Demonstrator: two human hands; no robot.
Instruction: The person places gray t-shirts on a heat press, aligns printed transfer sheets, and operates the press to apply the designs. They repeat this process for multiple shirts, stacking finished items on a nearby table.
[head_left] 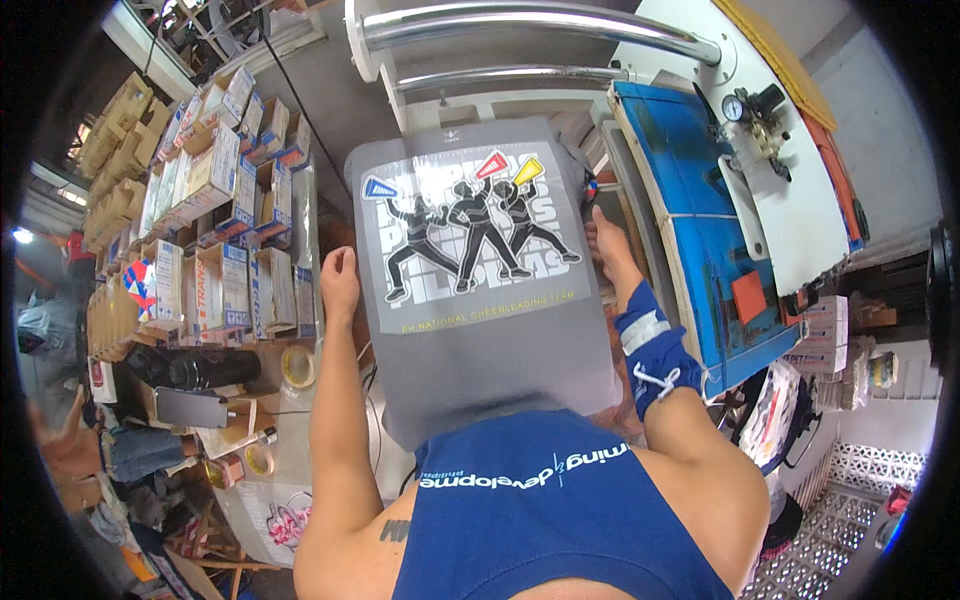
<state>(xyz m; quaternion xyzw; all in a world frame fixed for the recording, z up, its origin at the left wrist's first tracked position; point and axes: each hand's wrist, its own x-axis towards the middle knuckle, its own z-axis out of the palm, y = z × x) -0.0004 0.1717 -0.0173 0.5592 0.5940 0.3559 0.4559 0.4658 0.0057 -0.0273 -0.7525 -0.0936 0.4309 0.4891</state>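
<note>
A grey shirt (490,370) lies flat and smooth over a board in front of me. On it are three black-and-white dancing figures (470,235) with blue, red and yellow megaphones, white block letters behind and a line of yellow lettering below. A glossy rectangle, like a clear film, covers the print. My left hand (340,275) is closed beside the shirt's left edge; whatever is in its fingers is hidden. At the right edge, my right hand (612,248) has its fingers curled against the cloth, partly hidden, with one digit pointing up.
A blue-topped press plate (690,230) with a pressure gauge (735,107) stands close on the right. Chrome bars (540,22) cross the far side. Stacked open cardboard boxes (205,190), tape rolls (298,366) and a phone (190,408) lie at left. Another person's arm (68,440) shows far left.
</note>
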